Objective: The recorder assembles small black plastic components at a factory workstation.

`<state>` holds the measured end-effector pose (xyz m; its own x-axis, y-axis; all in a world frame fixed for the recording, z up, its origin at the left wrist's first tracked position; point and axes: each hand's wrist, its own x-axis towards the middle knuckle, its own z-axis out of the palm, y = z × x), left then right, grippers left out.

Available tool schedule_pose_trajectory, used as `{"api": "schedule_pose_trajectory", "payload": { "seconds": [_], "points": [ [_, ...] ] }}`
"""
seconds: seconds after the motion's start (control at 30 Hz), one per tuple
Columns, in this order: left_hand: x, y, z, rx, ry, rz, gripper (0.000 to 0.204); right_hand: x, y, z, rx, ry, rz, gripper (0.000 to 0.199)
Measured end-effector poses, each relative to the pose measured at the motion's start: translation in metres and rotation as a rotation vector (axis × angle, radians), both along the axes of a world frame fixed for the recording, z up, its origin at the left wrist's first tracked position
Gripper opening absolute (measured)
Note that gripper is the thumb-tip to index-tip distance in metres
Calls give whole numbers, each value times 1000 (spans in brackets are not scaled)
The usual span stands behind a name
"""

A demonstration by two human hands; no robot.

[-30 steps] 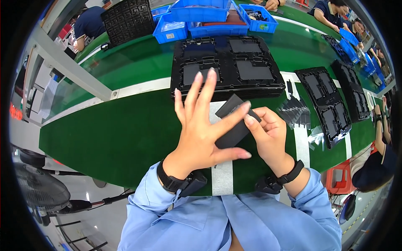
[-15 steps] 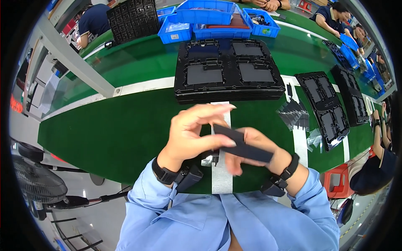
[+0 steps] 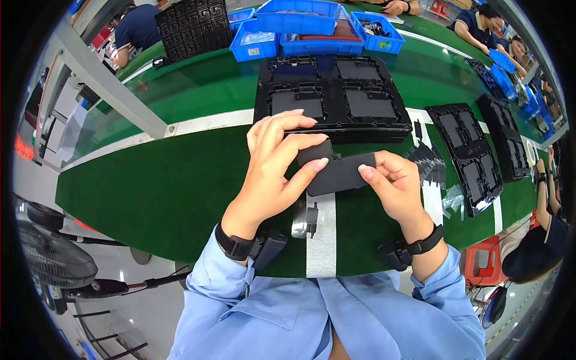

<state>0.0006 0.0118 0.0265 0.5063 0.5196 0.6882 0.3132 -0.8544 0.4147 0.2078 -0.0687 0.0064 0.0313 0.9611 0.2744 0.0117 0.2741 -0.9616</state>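
A flat, black, L-shaped piece (image 3: 343, 175) is held level above the green work surface. My left hand (image 3: 271, 165) pinches its left end between thumb and index finger, the other fingers raised. At the opposite end, my right hand (image 3: 398, 187) grips the corner with thumb and bent fingers. Below the piece, a small black part (image 3: 312, 219) lies on clear film beside a white strip. Just beyond my hands stands a stack of black moulded trays (image 3: 331, 90), whose top tray has flat dark pieces in its pockets.
Black strips with clear film (image 3: 427, 163) lie to the right. More black trays (image 3: 465, 153) rest beyond them. Blue bins (image 3: 321, 47) and an upright black tray (image 3: 193, 30) stand at the back. A metal post (image 3: 114, 90) rises at left. Other people work around the tables.
Both hands have moved up and away from me. The black piece has turned from a slanted, blurred position to nearly level, and my right hand now grips its right end.
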Motion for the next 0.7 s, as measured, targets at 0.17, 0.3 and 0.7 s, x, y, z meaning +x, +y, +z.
{"api": "schedule_pose_trajectory", "payload": {
  "seconds": [0.17,0.3,0.7],
  "points": [
    [-4,3,-3,176,-50,197,37,-4,1,-6,8,100,-1,13],
    [-4,6,-7,-25,-217,189,47,-5,1,-9,5,165,13,13],
    [-3,1,-10,-1090,-421,-485,33,-19,11,-2,-21,183,-4,16]
  ]
}}
